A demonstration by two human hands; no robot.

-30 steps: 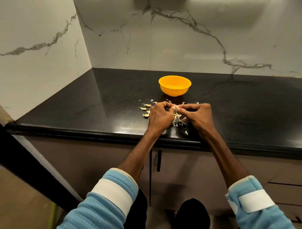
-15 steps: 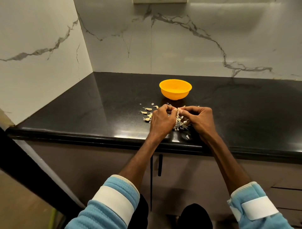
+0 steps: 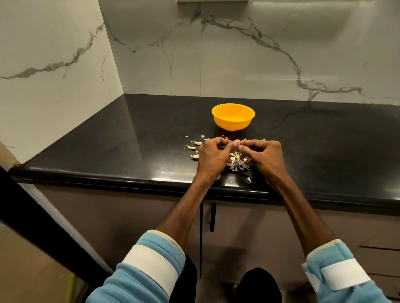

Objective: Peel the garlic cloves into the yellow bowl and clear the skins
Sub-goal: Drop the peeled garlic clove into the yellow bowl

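The head camera dips, so the yellow bowl (image 3: 233, 116) sits lower in the view and a white ledge (image 3: 212, 1) above it comes into sight. In front of the bowl, the left hand (image 3: 213, 157) and right hand (image 3: 268, 156) draw their fingertips closer, nearly covering the pale garlic clove (image 3: 236, 144) pinched between them.

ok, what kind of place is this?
Most likely a home kitchen: a black stone countertop against marble-look wall tiles, cabinet doors below, and garlic skins near a yellow bowl.
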